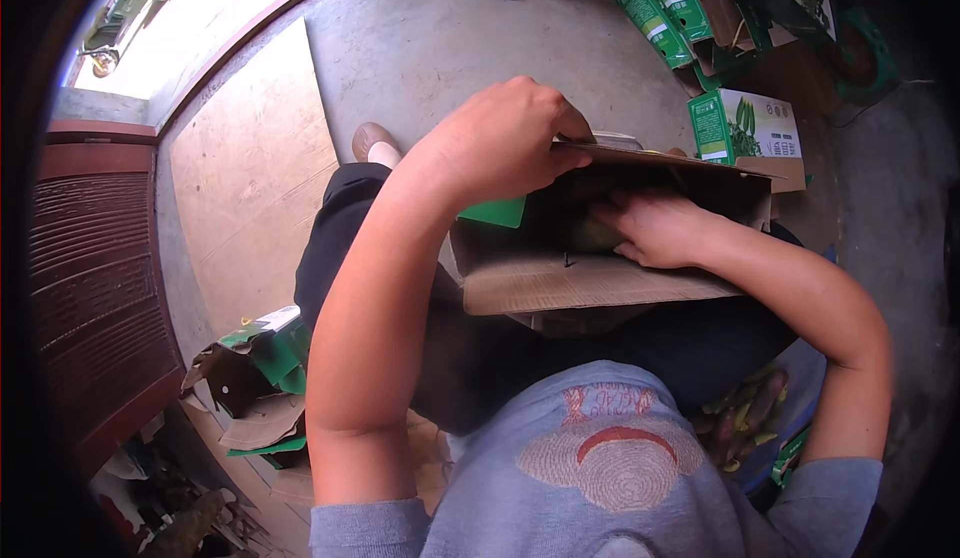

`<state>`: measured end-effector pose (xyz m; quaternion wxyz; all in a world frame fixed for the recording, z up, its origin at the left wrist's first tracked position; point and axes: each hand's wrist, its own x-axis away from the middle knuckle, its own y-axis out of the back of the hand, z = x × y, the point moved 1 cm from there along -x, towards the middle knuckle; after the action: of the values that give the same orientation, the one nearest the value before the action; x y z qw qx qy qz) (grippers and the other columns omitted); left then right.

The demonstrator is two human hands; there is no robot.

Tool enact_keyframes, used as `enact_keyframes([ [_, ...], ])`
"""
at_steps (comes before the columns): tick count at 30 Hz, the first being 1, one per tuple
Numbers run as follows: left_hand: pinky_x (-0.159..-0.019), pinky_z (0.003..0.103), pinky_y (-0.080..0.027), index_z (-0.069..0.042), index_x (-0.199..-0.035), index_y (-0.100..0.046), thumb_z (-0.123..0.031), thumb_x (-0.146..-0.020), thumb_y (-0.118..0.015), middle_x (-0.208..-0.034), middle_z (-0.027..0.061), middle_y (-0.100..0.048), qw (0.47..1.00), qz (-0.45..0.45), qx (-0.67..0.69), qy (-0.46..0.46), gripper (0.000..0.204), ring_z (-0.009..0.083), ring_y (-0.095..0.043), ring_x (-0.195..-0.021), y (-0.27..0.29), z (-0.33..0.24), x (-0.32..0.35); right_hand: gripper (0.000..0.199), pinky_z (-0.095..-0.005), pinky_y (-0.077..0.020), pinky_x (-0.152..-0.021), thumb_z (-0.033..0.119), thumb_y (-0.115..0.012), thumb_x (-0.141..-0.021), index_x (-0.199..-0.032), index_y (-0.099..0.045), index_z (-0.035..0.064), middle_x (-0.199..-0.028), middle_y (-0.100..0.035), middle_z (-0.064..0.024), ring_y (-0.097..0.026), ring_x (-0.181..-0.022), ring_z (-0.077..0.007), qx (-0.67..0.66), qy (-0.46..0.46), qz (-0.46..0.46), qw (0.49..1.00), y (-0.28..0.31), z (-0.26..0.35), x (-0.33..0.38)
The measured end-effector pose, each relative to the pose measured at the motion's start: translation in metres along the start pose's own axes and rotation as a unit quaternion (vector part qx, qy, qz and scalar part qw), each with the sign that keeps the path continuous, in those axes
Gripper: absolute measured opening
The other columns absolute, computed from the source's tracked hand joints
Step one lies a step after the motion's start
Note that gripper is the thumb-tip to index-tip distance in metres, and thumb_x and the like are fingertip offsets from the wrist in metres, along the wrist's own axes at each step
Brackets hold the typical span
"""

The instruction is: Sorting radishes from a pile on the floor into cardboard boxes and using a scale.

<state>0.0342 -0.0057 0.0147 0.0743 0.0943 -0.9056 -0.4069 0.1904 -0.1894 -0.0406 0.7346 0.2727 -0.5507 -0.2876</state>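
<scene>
Head view: open cardboard box (pixel 600 286) over person's lap. L hand (pixel 530 138) at box's far edge (pixel 680 163), fingers curled over, gripping it. R hand (pixel 655 228) inside box, fingers part-bent, touching greenish item (pixel 592 237) in there; can't tell if grasped, tips in shadow. Green/wht carton (pixel 748 138) beyond box, upper R.

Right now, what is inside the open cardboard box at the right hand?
In the cardboard box, the right hand is at a greenish item, which it partly covers. The hand and dark shadow hide what lies deeper.
</scene>
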Motion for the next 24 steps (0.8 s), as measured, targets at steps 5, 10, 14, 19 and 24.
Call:
enact_keyframes([
  [5, -0.082, 0.041, -0.057, -0.004, -0.101, -0.078, -0.015, -0.087, -0.074, -0.092, 0.0178, -0.074, 1.000, 0.004, 0.022, -0.013, 0.019, 0.0368, -0.070, -0.087, -0.001, 0.002, 0.000, 0.053, -0.0483, -0.0530, -0.095, 0.021, -0.070, -0.088, -0.135, -0.054, 0.0039, -0.126, -0.059, -0.0228, -0.063, -0.112, -0.0422, -0.106, 0.026, -0.097, 0.989, 0.009, -0.003, 0.001],
  [10, -0.081, 0.040, -0.057, -0.004, -0.100, -0.078, -0.016, -0.087, -0.074, -0.093, 0.0175, -0.074, 1.000, 0.006, 0.016, -0.009, 0.018, 0.0363, -0.071, -0.086, -0.002, 0.000, 0.001, 0.052, -0.0494, -0.0524, -0.095, 0.023, -0.070, -0.087, -0.131, -0.054, 0.0000, -0.119, -0.062, -0.0238, -0.063, -0.111, -0.0409, -0.019, -0.028, -0.168, 0.985, 0.007, -0.001, 0.005],
  [14, -0.080, 0.040, -0.057, -0.003, -0.101, -0.078, -0.017, -0.087, -0.074, -0.093, 0.0175, -0.074, 1.000, -0.012, 0.007, -0.012, 0.019, 0.0361, -0.070, -0.086, -0.003, 0.000, -0.001, 0.050, -0.0503, -0.0524, -0.094, 0.027, -0.070, -0.087, -0.126, -0.056, -0.0020, -0.114, -0.064, -0.0246, -0.063, -0.110, -0.0410, 0.023, -0.064, -0.134, 0.989, -0.013, -0.010, 0.006],
  [19, -0.079, 0.039, -0.057, -0.003, -0.101, -0.077, -0.018, -0.088, -0.074, -0.094, 0.0167, -0.074, 1.000, -0.014, -0.007, -0.005, 0.020, 0.0351, -0.070, -0.085, -0.003, -0.003, -0.003, 0.052, -0.0486, -0.0522, -0.095, 0.033, -0.068, -0.088, -0.123, -0.057, -0.0036, -0.118, -0.064, -0.0290, -0.063, -0.111, -0.0431, -0.137, -0.121, -0.075, 0.980, 0.007, -0.026, 0.028],
  [24, -0.080, 0.039, -0.057, -0.003, -0.102, -0.077, -0.018, -0.088, -0.074, -0.095, 0.0164, -0.075, 1.000, -0.008, -0.002, -0.003, 0.021, 0.0344, -0.071, -0.085, -0.002, -0.004, -0.004, 0.060, -0.0465, -0.0510, -0.099, 0.039, -0.068, -0.087, -0.128, -0.057, -0.0032, -0.126, -0.062, -0.0282, -0.062, -0.116, -0.0415, -0.160, -0.140, -0.048, 0.976, 0.003, -0.034, 0.029],
])
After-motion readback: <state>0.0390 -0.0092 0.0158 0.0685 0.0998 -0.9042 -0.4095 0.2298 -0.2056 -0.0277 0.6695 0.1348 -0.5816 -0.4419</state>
